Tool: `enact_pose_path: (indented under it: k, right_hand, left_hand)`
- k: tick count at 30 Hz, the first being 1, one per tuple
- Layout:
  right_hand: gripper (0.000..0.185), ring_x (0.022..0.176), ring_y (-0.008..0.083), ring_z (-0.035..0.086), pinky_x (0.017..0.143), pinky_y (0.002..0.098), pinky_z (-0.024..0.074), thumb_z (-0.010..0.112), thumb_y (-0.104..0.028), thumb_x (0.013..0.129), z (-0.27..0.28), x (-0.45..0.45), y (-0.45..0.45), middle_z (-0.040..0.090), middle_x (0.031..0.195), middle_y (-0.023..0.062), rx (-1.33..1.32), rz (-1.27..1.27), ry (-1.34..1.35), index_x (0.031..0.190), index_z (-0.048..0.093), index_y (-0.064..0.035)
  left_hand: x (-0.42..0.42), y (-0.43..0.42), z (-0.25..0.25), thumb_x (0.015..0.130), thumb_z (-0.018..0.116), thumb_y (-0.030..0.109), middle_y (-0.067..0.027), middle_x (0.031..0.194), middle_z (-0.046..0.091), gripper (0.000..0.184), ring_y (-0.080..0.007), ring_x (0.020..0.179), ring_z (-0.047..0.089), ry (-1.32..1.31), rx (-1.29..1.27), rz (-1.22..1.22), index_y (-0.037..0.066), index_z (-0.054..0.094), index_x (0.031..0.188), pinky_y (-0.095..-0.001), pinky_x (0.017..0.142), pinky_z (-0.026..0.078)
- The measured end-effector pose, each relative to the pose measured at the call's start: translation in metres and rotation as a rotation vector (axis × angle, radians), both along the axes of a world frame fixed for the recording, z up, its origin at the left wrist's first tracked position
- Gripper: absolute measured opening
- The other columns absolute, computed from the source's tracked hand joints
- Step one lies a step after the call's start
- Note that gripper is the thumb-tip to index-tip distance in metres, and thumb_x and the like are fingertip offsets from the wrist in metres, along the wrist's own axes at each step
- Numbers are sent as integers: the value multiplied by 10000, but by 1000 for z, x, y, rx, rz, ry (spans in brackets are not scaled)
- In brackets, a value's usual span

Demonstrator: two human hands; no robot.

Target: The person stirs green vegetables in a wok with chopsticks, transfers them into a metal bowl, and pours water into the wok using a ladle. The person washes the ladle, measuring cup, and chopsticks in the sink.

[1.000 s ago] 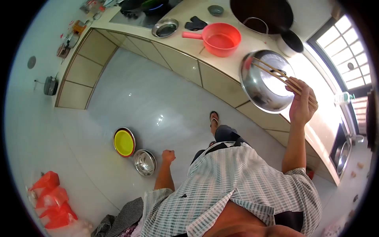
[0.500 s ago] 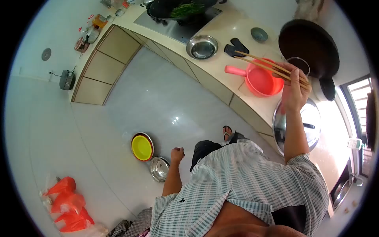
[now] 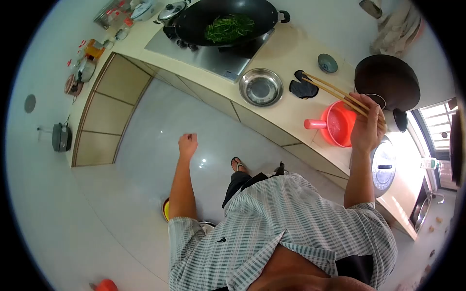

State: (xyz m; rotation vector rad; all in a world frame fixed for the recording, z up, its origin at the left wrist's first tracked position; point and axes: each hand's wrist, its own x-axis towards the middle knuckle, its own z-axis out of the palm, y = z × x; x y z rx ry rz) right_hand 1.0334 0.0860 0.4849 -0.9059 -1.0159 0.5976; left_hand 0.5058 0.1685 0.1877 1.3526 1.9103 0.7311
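Note:
My right hand (image 3: 367, 128) is closed around a pair of long wooden chopsticks (image 3: 335, 90), whose tips point left over a dark oven mitt (image 3: 304, 88) on the counter. Just under the chopsticks is a pink ladle-like plastic scoop (image 3: 316, 124). My left hand (image 3: 188, 145) hangs over the floor, its fingers curled into a loose fist with nothing visible in it. At the top, a black wok (image 3: 266, 18) on the stove holds cooked-looking green leafy vegetables (image 3: 229, 28).
A steel bowl (image 3: 261, 87) stands near the counter edge by the stove (image 3: 204, 57). A small green bowl (image 3: 327, 63), a dark pan (image 3: 388, 80) and a large lid (image 3: 384, 167) are along the right. A yellow basin (image 3: 166, 209) sits on the floor.
I have moved toward the stove, and more of the wok shows. My left hand has swung forward and up over the floor. The right hand still grips the chopsticks.

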Motion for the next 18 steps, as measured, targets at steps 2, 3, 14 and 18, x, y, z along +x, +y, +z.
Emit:
enact_pose_path:
  k: [2, 3, 14, 18]
  right_hand:
    - [430, 1010, 385, 676, 868, 460, 593, 412, -241, 1082, 6, -21, 10, 657, 1107, 312, -1, -54, -7, 1165, 595, 138]
    - [432, 1014, 387, 675, 869, 459, 594, 408, -240, 1083, 6, -31, 16, 654, 1112, 314, 13, -68, -11, 1165, 593, 141]
    - [403, 969, 374, 690, 837, 446, 595, 408, -191, 1076, -1, -85, 89, 633, 1128, 335, 43, -154, -92, 1139, 572, 172]
    - [405, 962, 396, 693, 811, 454, 606, 419, -181, 1067, -4, -95, 124, 632, 1119, 348, 5, -182, -68, 1132, 576, 187]
  left_hand:
    - [-16, 73, -4, 902, 617, 283, -138, 647, 651, 351, -281, 592, 647, -42, 40, -48, -56, 652, 818, -396, 609, 501]
    - [-22, 109, 0, 906, 614, 282, -135, 656, 659, 353, -275, 599, 652, 24, 94, -106, -60, 656, 830, -396, 612, 505]
    - [2, 328, 41, 894, 622, 300, -239, 786, 694, 366, -433, 743, 670, 271, 308, -217, -51, 677, 806, -450, 727, 539]
    - [9, 377, 42, 883, 641, 335, -272, 848, 699, 385, -442, 866, 684, 448, 285, -288, -42, 694, 824, -472, 803, 541]
